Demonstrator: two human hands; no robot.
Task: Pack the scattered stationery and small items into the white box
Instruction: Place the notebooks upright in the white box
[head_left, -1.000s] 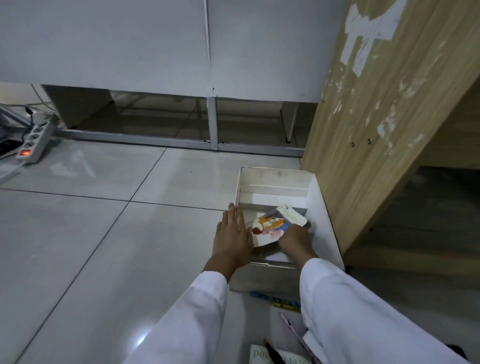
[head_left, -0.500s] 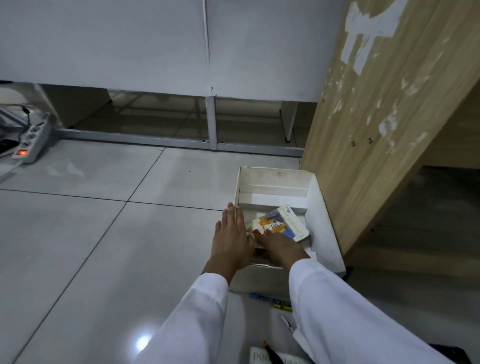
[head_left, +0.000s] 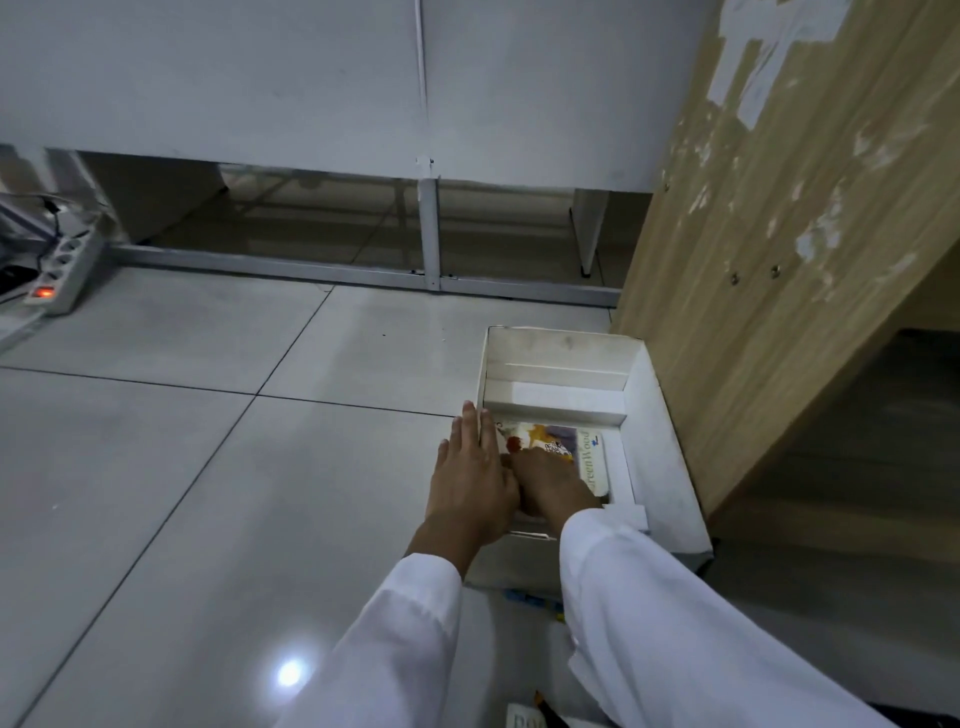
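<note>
left hand (head_left: 470, 480) flat, fingers straight, right hand (head_left: 550, 486) palm down, white sleeves

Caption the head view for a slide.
Right hand presses a book flat into the white box; left hand steadies its wall.

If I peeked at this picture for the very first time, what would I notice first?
Probably the two hands in the middle: the right hand presses a colourful book flat inside the white box on the floor, and the left hand lies flat against the box's left side. Next, the peeling wooden panel standing right of the box, and the power strip with its orange light far left.
</note>
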